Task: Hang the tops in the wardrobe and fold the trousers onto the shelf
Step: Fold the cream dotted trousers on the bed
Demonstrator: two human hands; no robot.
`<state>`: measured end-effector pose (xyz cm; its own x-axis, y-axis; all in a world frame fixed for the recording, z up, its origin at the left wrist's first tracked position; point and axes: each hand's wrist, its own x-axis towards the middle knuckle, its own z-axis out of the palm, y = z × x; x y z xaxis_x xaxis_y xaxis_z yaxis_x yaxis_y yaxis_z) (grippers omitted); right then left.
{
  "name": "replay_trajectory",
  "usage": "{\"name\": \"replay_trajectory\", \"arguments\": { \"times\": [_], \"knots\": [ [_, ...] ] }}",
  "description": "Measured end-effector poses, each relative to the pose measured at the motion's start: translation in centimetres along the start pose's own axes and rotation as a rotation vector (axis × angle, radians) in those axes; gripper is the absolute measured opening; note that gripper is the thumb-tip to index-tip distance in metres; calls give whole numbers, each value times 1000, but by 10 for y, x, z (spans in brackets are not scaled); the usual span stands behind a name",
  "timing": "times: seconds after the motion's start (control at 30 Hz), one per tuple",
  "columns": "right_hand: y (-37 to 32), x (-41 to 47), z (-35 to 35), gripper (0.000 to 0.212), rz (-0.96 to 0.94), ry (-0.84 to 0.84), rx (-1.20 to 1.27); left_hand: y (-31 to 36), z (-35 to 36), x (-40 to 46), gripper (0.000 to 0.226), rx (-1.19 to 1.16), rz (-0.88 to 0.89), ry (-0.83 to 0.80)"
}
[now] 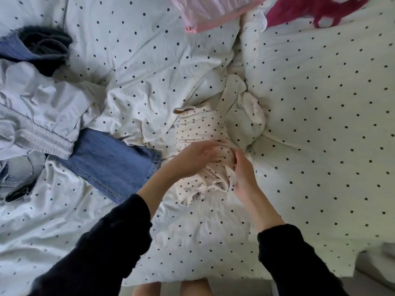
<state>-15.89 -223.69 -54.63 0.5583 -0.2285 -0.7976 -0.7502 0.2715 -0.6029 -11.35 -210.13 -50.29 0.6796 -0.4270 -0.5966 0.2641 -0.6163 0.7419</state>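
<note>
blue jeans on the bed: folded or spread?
Spread, not folded: the blue jeans lie flat on the dotted duvet, one leg stretched out, their top under the light grey trousers.

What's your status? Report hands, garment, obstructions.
Left hand flat on dotted cream garment. Right hand at its edge, grip unclear. Jeans lie aside, left.

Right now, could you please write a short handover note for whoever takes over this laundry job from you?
Left hand: fingers straight, resting flat on the cream polka-dot garment bunched mid-bed.
Right hand: pressed against that garment's right edge; whether it has a grip is unclear.
Waiting at the left of the dotted duvet: blue denim jeans, pale grey elastic-waist trousers, a dark fuzzy garment.
Done: nothing visibly folded or hung.
Left: sort the cream piece, then the pile; wardrobe and shelf are out of view.
</note>
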Motion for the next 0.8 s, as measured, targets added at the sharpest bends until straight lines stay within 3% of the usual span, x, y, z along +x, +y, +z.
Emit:
{"name": "replay_trajectory", "arguments": {
  "times": [0.1,0.2,0.3,0.4,0.53,0.63,0.73,0.8],
  "knots": [
    [3,5,-16,39,-65,14,-112,-22,6,13,50,437,94,-9],
    [11,11,-16,43,-363,125,-464,-49,-5,18,63,776,281,68],
    [23,14,-8,56,-744,183,-856,-64,-15,21,62,852,397,183],
    [30,25,-7,88,-983,59,-1199,-67,-17,30,110,893,252,45],
    [7,49,-17,128,-971,-148,-1599,-78,-7,46,138,1043,127,-21],
    [7,72,-25,141,-1057,-127,-1829,-93,15,53,145,1021,53,-10],
    [24,99,-25,135,-1056,-82,-1933,-102,34,64,140,993,34,77],
    [30,109,-20,109,-1109,-32,-1870,-104,37,73,131,1028,102,186]
  ]
}}
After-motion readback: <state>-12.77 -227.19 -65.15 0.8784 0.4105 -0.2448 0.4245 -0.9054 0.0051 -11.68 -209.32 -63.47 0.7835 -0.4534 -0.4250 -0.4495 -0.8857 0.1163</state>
